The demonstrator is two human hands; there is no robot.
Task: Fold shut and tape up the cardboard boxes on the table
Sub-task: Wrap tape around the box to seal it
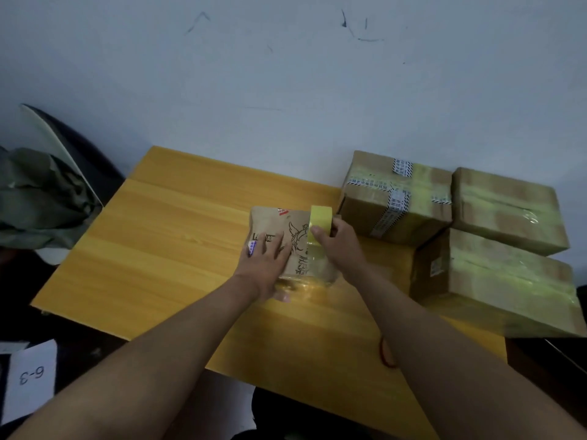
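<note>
A small brown cardboard box (293, 227) with a black printed drawing lies near the middle of the yellow wooden table (158, 249). My left hand (265, 258) rests flat on the box's top, fingers spread, thumb at the near edge. My right hand (340, 242) grips a yellow tape roll (320, 217) standing on edge over the box's right part. A strip of clear tape (313, 258) runs from the roll down over the box's near side.
Three taped cardboard boxes stand at the table's right: one at the back (394, 198), one far right (508, 208), one nearer (495, 281). A dark chair with green cloth (41, 198) is at left. A paper marked 6-3 (30, 376) lies lower left.
</note>
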